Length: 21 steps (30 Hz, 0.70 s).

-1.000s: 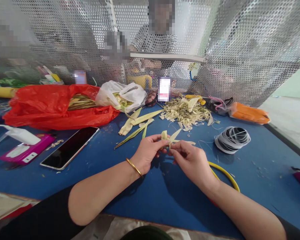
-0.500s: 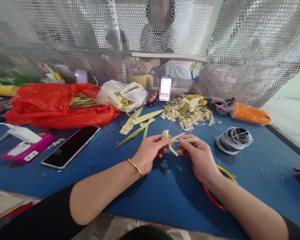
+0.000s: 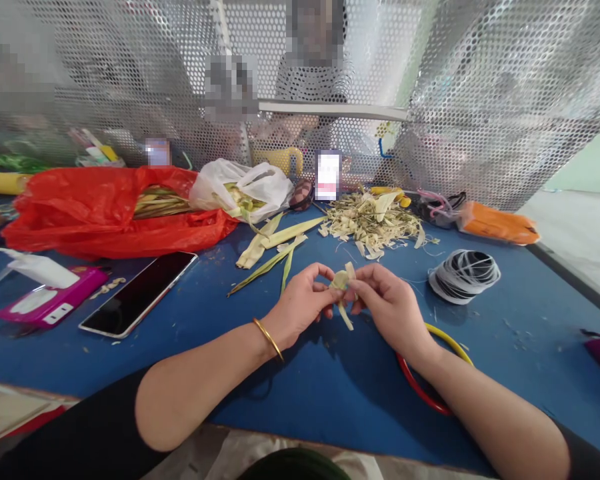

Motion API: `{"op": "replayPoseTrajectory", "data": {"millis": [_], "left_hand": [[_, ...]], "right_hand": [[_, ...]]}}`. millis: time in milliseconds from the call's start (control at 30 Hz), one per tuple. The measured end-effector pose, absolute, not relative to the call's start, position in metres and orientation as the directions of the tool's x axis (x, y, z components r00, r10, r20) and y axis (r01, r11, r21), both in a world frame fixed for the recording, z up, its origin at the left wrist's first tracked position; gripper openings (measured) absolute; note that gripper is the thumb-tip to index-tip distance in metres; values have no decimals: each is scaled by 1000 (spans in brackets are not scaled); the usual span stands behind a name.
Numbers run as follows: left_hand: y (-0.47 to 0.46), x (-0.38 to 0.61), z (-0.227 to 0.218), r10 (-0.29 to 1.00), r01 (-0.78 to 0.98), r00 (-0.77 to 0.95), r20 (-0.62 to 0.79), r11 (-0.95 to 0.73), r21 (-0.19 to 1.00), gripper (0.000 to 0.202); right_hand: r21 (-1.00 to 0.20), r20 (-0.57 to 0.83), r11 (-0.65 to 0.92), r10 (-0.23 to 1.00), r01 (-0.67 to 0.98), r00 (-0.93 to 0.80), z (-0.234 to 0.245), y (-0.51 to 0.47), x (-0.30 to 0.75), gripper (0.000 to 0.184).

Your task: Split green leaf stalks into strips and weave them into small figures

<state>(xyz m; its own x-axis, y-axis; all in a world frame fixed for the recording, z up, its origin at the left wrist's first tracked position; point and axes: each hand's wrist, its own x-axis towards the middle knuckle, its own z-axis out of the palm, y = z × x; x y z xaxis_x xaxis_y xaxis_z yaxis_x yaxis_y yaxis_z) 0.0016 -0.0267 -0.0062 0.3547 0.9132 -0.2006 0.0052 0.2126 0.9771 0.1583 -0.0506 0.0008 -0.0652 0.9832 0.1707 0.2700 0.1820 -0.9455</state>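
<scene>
My left hand point(image 3: 307, 293) pinches a pale folded strip of dried leaf point(image 3: 339, 280), which looks like corn husk. From the other side my right hand point(image 3: 383, 293) closes on the same strip, its thumb and forefinger pressed together. A narrow tail of the strip hangs below the fingers, and a short end sticks up between the hands. The fingertips hide part of the fold. Beyond my left hand, loose dried leaves point(image 3: 267, 247) lie on the blue table point(image 3: 300, 393). A red and yellow ring point(image 3: 420, 385) rests partly beneath my right wrist.
A spool of white cord point(image 3: 464, 277) stands at right, near an orange packet point(image 3: 500, 223). Husk scraps point(image 3: 375, 223) are heaped behind the hands. At left lie a phone point(image 3: 140, 293), a purple power strip point(image 3: 50, 297) and a red bag point(image 3: 80, 207). A perforated screen point(image 3: 180, 67) closes the back; people sit behind it.
My right hand has moved left against my left hand. The strip's end, which pointed out to the right, is now folded in, with a short end upward. The view has shifted slightly.
</scene>
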Motion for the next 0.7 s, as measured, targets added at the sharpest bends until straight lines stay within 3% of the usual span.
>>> {"op": "replayPoseTrajectory", "data": {"millis": [133, 467, 700], "left_hand": [[-26, 1, -5, 890, -32, 398, -225, 258, 965, 30], [-26, 2, -3, 879, -152, 397, -264, 347, 925, 36], [-26, 3, -2, 884, -80, 386, -264, 317, 945, 32]], "right_hand": [[-964, 84, 87, 996, 251, -23, 1, -49, 158, 28], [-942, 51, 46, 999, 334, 6, -2, -50, 158, 21], [-898, 31, 38, 999, 439, -22, -6, -49, 159, 20]]}}
